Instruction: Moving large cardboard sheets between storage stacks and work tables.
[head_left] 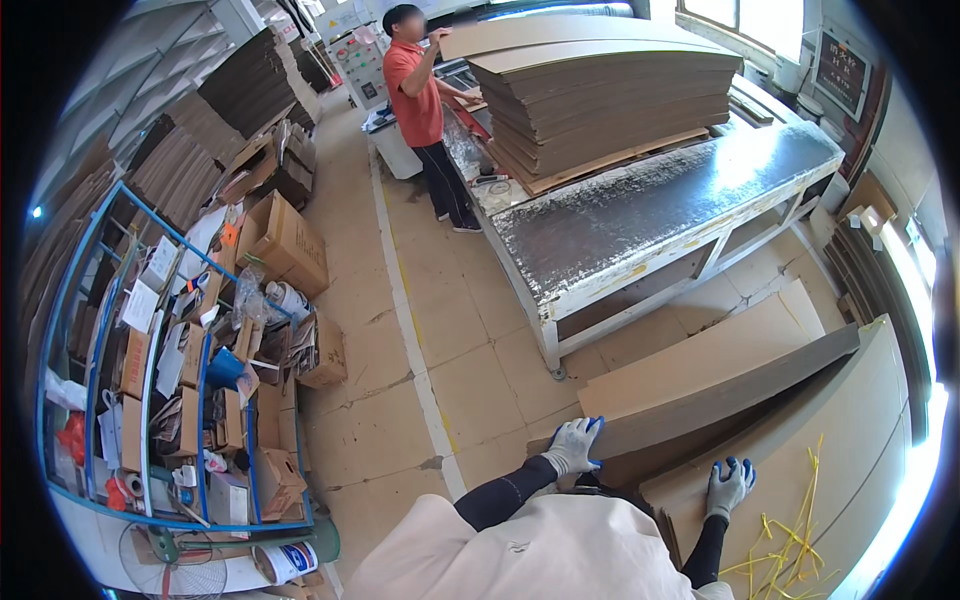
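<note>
Cardboard makes the left stack (700, 350) likely stiff and heavy, best held by opposite ends; the left hand (572, 446) touches it, pinch unclear, while the right hand (730, 490) rests, fingers spread, on the right stack (850, 430).

Grey gloves (572, 447), blue fingertips (596, 424); tan cardboard (700, 352); yellow straps (768, 522); red shirt (413, 105).

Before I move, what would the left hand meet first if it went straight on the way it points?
The left hand would likely meet the brown cardboard stack right ahead; the fingertips may already touch it, but depth is unclear.
</note>
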